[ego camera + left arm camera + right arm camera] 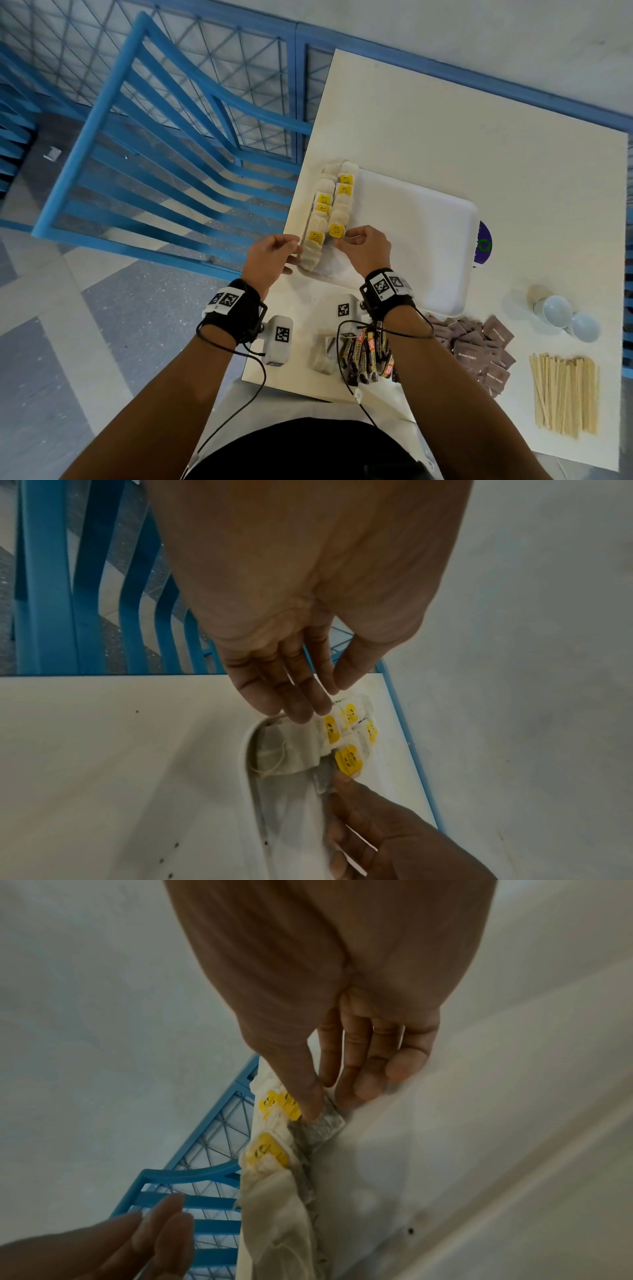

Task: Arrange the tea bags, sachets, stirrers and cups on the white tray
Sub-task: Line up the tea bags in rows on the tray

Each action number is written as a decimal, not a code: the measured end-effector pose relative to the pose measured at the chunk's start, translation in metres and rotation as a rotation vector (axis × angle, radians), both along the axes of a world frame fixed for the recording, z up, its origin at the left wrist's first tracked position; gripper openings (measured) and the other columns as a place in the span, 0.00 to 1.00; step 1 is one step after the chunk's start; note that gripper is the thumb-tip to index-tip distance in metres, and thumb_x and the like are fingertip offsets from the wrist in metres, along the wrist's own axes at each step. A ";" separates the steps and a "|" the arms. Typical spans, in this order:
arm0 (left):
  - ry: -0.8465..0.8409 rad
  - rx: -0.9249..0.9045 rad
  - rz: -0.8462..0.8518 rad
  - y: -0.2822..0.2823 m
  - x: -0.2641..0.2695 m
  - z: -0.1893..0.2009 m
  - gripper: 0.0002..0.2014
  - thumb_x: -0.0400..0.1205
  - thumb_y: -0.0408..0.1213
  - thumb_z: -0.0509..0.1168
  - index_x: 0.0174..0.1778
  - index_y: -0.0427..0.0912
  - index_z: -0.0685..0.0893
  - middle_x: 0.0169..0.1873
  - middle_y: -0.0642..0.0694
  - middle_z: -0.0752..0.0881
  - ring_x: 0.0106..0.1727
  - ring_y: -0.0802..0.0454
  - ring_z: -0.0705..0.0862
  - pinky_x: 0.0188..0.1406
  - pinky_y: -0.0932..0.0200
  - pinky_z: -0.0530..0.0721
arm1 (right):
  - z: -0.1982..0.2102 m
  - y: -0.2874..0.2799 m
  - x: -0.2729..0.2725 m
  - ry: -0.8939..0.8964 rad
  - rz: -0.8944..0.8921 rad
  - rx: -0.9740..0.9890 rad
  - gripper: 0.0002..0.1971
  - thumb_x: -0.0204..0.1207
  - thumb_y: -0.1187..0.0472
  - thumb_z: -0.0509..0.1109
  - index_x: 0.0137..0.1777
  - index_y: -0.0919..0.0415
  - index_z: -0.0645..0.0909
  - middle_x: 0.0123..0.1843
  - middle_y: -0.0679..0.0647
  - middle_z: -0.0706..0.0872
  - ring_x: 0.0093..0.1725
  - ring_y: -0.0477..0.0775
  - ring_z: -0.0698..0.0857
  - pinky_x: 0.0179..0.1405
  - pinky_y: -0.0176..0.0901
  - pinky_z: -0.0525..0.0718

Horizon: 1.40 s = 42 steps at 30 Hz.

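I have the tea bags (329, 212) in two rows along the white tray (428, 240) edge, frame centre; my right hand (366, 248) pinches one to straighten it, my left hand (274, 253), fingers straight, steadies the outer row

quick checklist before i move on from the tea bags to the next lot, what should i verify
1. Tea bags lined up along the left edge of the white tray: ok, two overlapping rows.
2. Nearest bags settled: not ok, left hand touches the left row with straight fingers and right hand pinches a bag in the right row.
3. Tray room for the rest: ok, most of its surface is bare.
4. Brown sachets within reach: ok, piled on the table near the tray's near edge.
5. Stirrers and cups on the tray: not ok, both on the table to the right.
6. Tray flat on the table: cannot tell.
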<state>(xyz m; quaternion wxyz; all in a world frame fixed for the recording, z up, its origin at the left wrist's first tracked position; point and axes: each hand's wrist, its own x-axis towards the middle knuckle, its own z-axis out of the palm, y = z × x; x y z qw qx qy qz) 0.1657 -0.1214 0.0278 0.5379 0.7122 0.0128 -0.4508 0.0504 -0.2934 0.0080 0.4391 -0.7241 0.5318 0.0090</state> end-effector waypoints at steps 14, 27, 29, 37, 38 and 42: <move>-0.164 0.049 -0.376 0.026 -0.053 -0.012 0.04 0.81 0.36 0.75 0.49 0.45 0.89 0.44 0.44 0.93 0.37 0.53 0.89 0.33 0.65 0.82 | 0.027 0.034 -0.086 -0.038 0.303 0.046 0.04 0.74 0.59 0.78 0.46 0.49 0.91 0.42 0.42 0.90 0.40 0.36 0.85 0.43 0.24 0.78; -0.887 0.432 -1.291 0.050 -0.116 -0.019 0.35 0.69 0.66 0.78 0.62 0.43 0.84 0.59 0.44 0.78 0.60 0.42 0.78 0.54 0.48 0.81 | 0.009 0.089 -0.128 0.190 0.971 -0.306 0.19 0.71 0.45 0.77 0.62 0.46 0.84 0.56 0.51 0.76 0.58 0.55 0.69 0.64 0.53 0.72; -0.944 0.472 -1.256 0.051 -0.123 -0.022 0.28 0.72 0.62 0.77 0.59 0.46 0.86 0.59 0.45 0.78 0.61 0.42 0.77 0.53 0.49 0.79 | 0.008 0.088 -0.129 0.182 0.979 -0.279 0.16 0.71 0.46 0.77 0.58 0.47 0.86 0.56 0.51 0.77 0.59 0.55 0.69 0.64 0.54 0.72; -0.723 0.389 -0.937 0.051 -0.121 -0.026 0.06 0.76 0.40 0.74 0.48 0.46 0.88 0.49 0.49 0.84 0.52 0.45 0.80 0.51 0.50 0.82 | 0.007 0.050 -0.137 -0.059 0.475 -0.012 0.08 0.69 0.49 0.83 0.44 0.43 0.87 0.43 0.40 0.87 0.49 0.48 0.81 0.47 0.39 0.77; -0.652 0.343 -0.819 0.051 -0.119 -0.026 0.05 0.76 0.38 0.75 0.45 0.47 0.87 0.45 0.51 0.86 0.49 0.47 0.82 0.49 0.52 0.82 | 0.009 0.044 -0.137 -0.103 0.390 0.027 0.08 0.69 0.52 0.84 0.45 0.45 0.87 0.41 0.39 0.88 0.44 0.43 0.84 0.42 0.32 0.78; -0.503 0.249 -0.523 0.049 -0.111 -0.020 0.08 0.76 0.38 0.78 0.39 0.49 0.84 0.36 0.56 0.88 0.40 0.60 0.87 0.39 0.75 0.77 | 0.012 0.029 -0.136 -0.206 0.199 0.135 0.11 0.71 0.57 0.83 0.51 0.58 0.89 0.43 0.47 0.92 0.37 0.35 0.88 0.37 0.25 0.81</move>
